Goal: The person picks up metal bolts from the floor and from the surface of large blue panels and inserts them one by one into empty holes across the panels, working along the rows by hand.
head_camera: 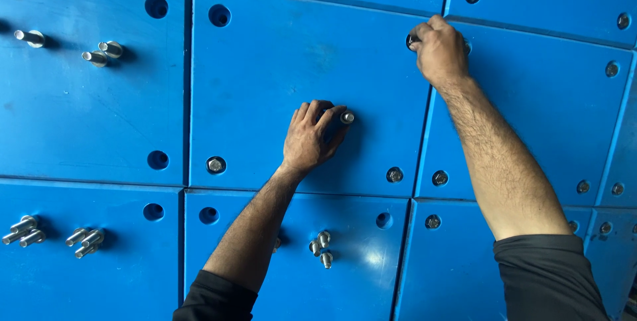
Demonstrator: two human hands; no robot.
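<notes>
Left hand (308,138) is pinching a loose silver steel bolt (347,117) mid-way across the big blue plastic panel (265,82) while the right hand (438,49) closes around another at the corner hole (412,40), so it looks like bolt-seating time, and next needs straight threading.

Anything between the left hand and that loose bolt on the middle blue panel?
Nothing visible. The left hand already rests on the blue panel with its fingertips at the bolt; no other thing lies between them.
</notes>
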